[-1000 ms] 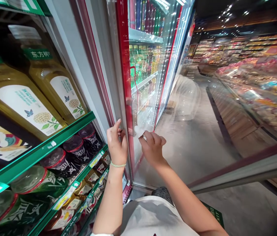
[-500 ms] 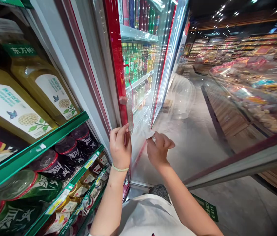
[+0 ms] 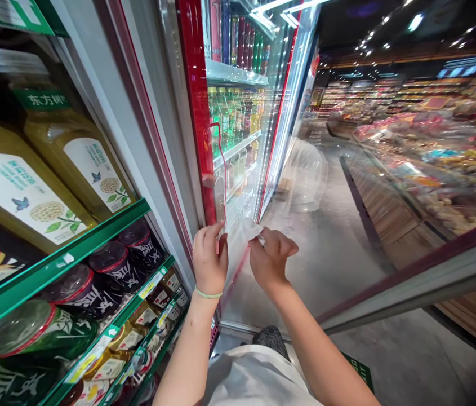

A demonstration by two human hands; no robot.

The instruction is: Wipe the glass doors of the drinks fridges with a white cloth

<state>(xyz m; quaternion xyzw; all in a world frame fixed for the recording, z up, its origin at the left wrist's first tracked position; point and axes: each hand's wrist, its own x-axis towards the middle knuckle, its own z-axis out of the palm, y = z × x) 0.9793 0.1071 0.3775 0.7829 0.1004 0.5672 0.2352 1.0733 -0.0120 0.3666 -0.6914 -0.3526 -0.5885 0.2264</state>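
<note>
In my right hand (image 3: 269, 256) is a crumpled white tissue (image 3: 253, 230), pinched between thumb and fingers against or just in front of the clear glass door (image 3: 305, 270). My left hand (image 3: 210, 256), with a pale green band at the wrist, is raised beside it. Its fingers are loosely bent, the thumb stands apart, and nothing shows in it. The fingertips lie by the lower end of a grey door handle (image 3: 219, 197) with a red cord (image 3: 222, 146) near it. Whether they touch it, I cannot tell.
To my left, open cooler shelves with a green price rail (image 3: 64, 259) hold large tea bottles (image 3: 72, 146) and several dark bottles (image 3: 106, 265). Through the glass stand a lit drinks cooler (image 3: 238, 113) and a heaped goods display (image 3: 440, 152). The door's lower frame (image 3: 390, 287) crosses at right.
The view has tilted up slightly, so shelves and door sit lower. Both hands stay in nearly the same place; the right still holds the tissue, the left has shifted slightly right.
</note>
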